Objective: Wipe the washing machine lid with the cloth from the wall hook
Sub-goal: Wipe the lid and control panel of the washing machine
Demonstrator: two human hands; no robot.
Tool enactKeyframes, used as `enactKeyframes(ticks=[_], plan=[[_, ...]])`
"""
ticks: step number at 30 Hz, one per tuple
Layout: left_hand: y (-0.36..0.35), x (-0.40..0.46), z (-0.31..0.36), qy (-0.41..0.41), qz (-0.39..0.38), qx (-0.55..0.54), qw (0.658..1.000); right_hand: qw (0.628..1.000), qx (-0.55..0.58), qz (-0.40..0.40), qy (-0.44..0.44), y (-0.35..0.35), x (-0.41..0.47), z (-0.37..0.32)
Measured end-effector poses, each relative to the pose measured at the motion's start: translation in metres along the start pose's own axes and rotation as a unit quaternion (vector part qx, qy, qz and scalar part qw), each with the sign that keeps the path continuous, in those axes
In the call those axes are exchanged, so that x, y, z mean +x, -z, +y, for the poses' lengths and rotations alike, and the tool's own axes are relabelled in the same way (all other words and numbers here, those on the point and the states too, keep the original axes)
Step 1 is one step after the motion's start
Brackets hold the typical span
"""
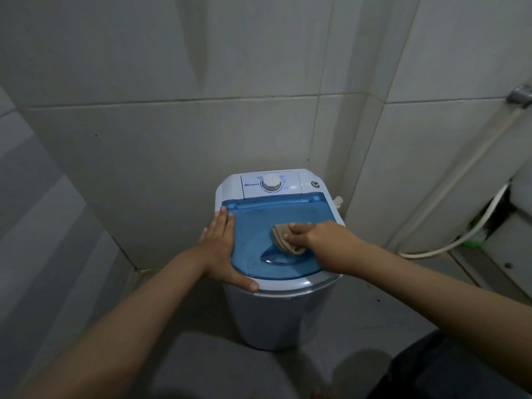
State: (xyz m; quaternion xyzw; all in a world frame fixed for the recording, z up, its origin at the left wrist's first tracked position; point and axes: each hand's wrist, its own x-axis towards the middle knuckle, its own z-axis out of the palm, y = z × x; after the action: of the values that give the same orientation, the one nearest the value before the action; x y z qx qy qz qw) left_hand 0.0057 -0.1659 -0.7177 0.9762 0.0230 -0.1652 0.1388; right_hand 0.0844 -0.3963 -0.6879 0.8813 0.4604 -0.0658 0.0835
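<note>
A small white washing machine [276, 312] stands in a tiled corner, its translucent blue lid [256, 226] closed. A bunched beige cloth [280, 237] lies on the lid's middle right. My right hand [308, 236] presses down on the cloth, fingers over it. My left hand [221, 249] lies flat along the lid's left rim, fingers apart, thumb at the front edge, holding nothing.
A white dial [270, 182] sits on the control panel behind the lid. Tiled walls [172, 139] close in behind and to the left. A white hose [449, 246] and a pipe with a tap [518, 95] run along the right wall.
</note>
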Motion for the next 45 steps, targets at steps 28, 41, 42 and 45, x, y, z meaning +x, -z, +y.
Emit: enactKeyframes(ticks=[28, 41, 42, 45], plan=[[0.000, 0.001, -0.001, -0.002, 0.001, -0.007, 1.000, 0.988, 0.076, 0.035, -0.129, 0.003, 0.051, 0.065], [-0.002, 0.002, -0.002, -0.001, 0.000, 0.005, 1.000, 0.984, 0.082, 0.012, -0.158, -0.023, -0.021, 0.010], [-0.002, 0.002, -0.002, -0.001, 0.000, 0.005, 1.000, 0.982, 0.083, 0.009, -0.167, -0.022, -0.025, 0.003], [-0.002, 0.002, -0.002, -0.004, 0.001, 0.006, 1.000, 0.974, 0.087, 0.004, -0.210, -0.020, -0.032, -0.024]])
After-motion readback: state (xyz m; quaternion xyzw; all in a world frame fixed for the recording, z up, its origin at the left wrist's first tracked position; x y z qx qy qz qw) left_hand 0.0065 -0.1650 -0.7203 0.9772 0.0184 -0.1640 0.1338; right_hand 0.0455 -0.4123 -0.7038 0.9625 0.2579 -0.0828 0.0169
